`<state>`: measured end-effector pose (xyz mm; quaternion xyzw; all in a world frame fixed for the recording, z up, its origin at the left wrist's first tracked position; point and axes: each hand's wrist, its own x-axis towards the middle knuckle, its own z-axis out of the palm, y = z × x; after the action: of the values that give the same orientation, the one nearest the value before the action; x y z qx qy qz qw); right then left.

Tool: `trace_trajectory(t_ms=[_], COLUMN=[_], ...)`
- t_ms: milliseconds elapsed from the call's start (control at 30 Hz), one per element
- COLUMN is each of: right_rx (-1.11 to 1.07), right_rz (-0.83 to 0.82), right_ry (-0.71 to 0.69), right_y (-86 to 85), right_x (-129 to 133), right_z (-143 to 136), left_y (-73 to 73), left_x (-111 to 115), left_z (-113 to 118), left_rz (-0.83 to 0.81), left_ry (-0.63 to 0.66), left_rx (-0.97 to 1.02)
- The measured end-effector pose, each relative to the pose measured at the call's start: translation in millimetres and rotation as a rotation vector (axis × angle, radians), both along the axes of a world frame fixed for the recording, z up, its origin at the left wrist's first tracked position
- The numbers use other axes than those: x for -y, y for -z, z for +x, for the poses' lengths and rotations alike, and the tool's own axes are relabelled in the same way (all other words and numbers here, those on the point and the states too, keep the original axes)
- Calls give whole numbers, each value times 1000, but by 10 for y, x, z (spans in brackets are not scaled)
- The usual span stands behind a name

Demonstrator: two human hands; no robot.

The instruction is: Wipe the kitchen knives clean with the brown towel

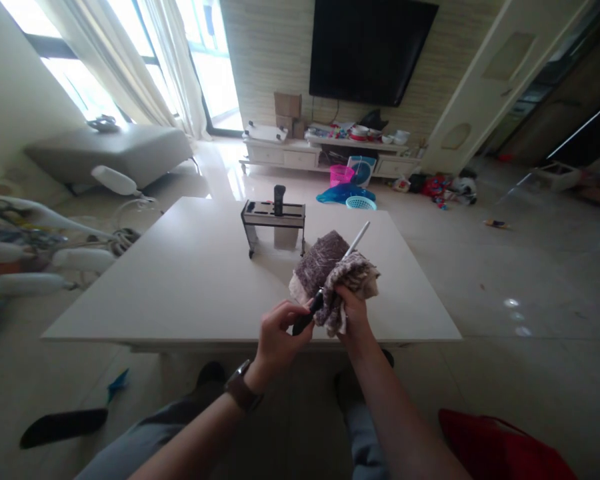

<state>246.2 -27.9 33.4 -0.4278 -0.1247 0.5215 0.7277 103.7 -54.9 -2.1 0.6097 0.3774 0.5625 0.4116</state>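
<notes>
White tabletop [195, 287], head view: front-right of the slotted grey rack [263, 215], a black-handled knife [314, 308] sits in the left hand's [280, 333] closed grip; the right hand [353, 308] clasps mottled purple cloth [353, 272] around its blade. Slipping cloth could cause cuts.

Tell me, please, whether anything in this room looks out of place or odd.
The floor looks untidy: a pink basket and crumpled blue plastic are before the low cabinet, and a yellow-and-dark item lies alone farther right. Nothing seems amiss where the left hand holds a black handle and the right hand a cloth.
</notes>
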Motion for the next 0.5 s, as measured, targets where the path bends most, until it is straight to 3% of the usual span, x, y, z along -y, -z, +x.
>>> trace_trajectory(t_ms=[133, 300, 400, 500], right_rx=[22, -5, -37, 42], right_rz=[-66, -200, -231, -161], right_ry=[-106, -292, -228, -114], right_y=[48, 70, 168, 271], right_x=[-15, 42, 81, 128], right_z=[-212, -432, -537, -644], left_y=[-6, -3, 25, 56], left_x=[62, 111, 116, 126], left_z=[-221, -503, -652, -772], left_rz=[-16, 85, 138, 123], left_ry=[-14, -1, 8, 21], left_rx=[17, -103, -217, -316])
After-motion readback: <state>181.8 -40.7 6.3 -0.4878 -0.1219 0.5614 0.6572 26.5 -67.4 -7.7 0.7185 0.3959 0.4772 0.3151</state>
